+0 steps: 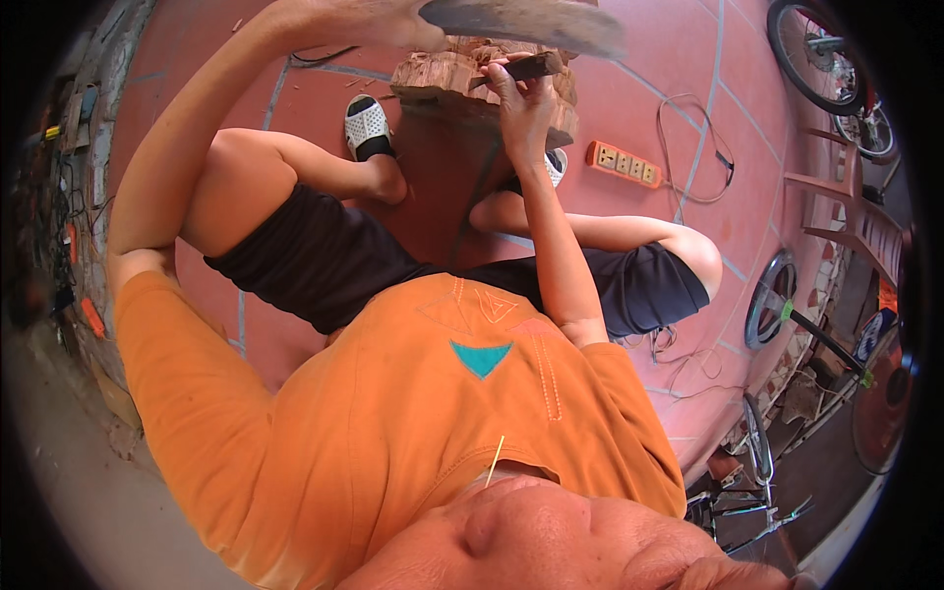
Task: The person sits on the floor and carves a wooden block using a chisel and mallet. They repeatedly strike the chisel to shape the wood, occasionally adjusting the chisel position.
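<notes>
My left hand (pixel 359 25) is raised at the upper edge, closed around the handle end of a chopping knife. The knife's broad grey blade (pixel 531 25) stretches rightward above a rough wooden block (pixel 433 74), and its far end is smeared by motion. Pinched in my right hand (pixel 526 106) is a dark brown piece of wood (pixel 531 67), held at the block's right part beneath the blade. The block's top is chipped and reddish, and the blade hides some of it. My feet in white sandals (pixel 367 120) rest on either side of the block.
An orange power strip (pixel 624 164) with a looped cable (pixel 693 192) lies right of the block on the red tiled floor (pixel 649 108). Farther right are a bicycle wheel (pixel 860 84) and a pink plastic chair (pixel 851 187). Assorted clutter lines the left edge.
</notes>
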Demonstrator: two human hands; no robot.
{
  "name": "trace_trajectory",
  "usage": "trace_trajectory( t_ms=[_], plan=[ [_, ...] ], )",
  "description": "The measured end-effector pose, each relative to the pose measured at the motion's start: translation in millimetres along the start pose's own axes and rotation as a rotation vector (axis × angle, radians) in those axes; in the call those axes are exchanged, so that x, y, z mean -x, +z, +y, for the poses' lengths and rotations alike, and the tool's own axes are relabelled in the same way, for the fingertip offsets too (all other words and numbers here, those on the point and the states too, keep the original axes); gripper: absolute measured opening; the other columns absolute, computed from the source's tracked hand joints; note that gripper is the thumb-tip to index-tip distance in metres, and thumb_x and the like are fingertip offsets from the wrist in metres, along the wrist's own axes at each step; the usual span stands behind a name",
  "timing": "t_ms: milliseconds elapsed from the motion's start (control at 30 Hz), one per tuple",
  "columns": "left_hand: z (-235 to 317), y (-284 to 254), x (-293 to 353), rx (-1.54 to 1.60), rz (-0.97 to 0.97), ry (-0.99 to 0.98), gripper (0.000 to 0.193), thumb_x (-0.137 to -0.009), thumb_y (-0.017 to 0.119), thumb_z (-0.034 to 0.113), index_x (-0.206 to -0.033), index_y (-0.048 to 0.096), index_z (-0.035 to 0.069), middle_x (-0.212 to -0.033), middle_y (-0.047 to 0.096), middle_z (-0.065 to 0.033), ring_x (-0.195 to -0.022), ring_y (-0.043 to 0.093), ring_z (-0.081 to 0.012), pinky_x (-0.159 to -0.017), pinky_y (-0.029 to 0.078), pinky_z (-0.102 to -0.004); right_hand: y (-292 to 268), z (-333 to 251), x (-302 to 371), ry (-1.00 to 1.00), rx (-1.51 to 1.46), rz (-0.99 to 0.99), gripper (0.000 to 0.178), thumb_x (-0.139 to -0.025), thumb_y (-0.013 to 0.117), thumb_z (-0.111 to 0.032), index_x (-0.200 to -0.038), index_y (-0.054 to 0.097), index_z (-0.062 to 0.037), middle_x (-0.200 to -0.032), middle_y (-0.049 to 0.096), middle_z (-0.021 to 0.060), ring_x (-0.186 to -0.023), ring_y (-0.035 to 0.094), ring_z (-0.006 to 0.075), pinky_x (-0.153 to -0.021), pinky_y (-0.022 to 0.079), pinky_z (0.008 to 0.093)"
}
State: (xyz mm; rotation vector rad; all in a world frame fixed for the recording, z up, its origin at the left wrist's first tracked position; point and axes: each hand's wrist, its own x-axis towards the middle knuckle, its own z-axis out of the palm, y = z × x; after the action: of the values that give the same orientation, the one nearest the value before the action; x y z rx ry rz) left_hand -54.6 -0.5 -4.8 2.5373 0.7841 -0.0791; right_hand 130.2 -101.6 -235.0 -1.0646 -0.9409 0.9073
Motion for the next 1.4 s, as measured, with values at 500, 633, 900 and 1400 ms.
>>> trace_trajectory(
  t_ms=[500, 633, 900, 1400],
  plan=[
    [17.5, 2.7, -4.6, -0.112, -0.145, -0.083, 0.057, -0.089, 0.073, 0.038, -0.124, 0.053, -0.004, -0.087, 0.068, -0.0312, -0.081, 0.069, -0.045, -0.071, 0.052, -0.0504, -0.2, -3.4, 6.1, 0.2, -0.258, 0.188, 0.022, -0.099, 0.068, -0.005, -0.115, 0.055, -0.0001, -0.104, 0.068, 0.0105, -0.093, 0.073, 0.0214, -0.071, 0.064, 0.0318],
    [29.7, -8.4, 0.1, 0.054, -0.004, 0.032, 0.065, -0.088, 0.075, 0.039, -0.132, 0.053, -0.003, -0.09, 0.069, -0.0309, -0.085, 0.07, -0.0435, -0.075, 0.053, -0.0493, -2.7, -2.0, 11.0, 0.3, -0.372, 0.269, 0.023, -0.099, 0.069, -0.007, -0.116, 0.053, -0.0039, -0.109, 0.067, 0.0096, -0.094, 0.073, 0.0214, -0.074, 0.063, 0.0322],
    [23.4, 1.4, 3.8, 0.052, 0.05, 0.081, 0.056, -0.089, 0.075, 0.039, -0.122, 0.055, -0.003, -0.088, 0.069, -0.03, -0.083, 0.07, -0.0442, -0.074, 0.053, -0.0498, 1.7, -8.7, 20.3, 0.157, -0.247, 0.166, 0.02, -0.1, 0.067, -0.006, -0.116, 0.056, -0.0041, -0.11, 0.067, 0.0074, -0.099, 0.071, 0.018, -0.079, 0.062, 0.0301],
    [35.8, 6.3, 0.7, 0.05, -0.017, 0.131, 0.045, -0.091, 0.071, 0.03, -0.115, 0.052, -0.002, -0.086, 0.068, -0.0263, -0.078, 0.068, -0.0445, -0.068, 0.051, -0.0525, 6.1, -8.0, 26.8, 0.115, -0.207, 0.166, 0.024, -0.1, 0.067, -0.007, -0.122, 0.059, 0.0006, -0.11, 0.068, 0.0085, -0.099, 0.071, 0.019, -0.082, 0.062, 0.0303]
  ],
)
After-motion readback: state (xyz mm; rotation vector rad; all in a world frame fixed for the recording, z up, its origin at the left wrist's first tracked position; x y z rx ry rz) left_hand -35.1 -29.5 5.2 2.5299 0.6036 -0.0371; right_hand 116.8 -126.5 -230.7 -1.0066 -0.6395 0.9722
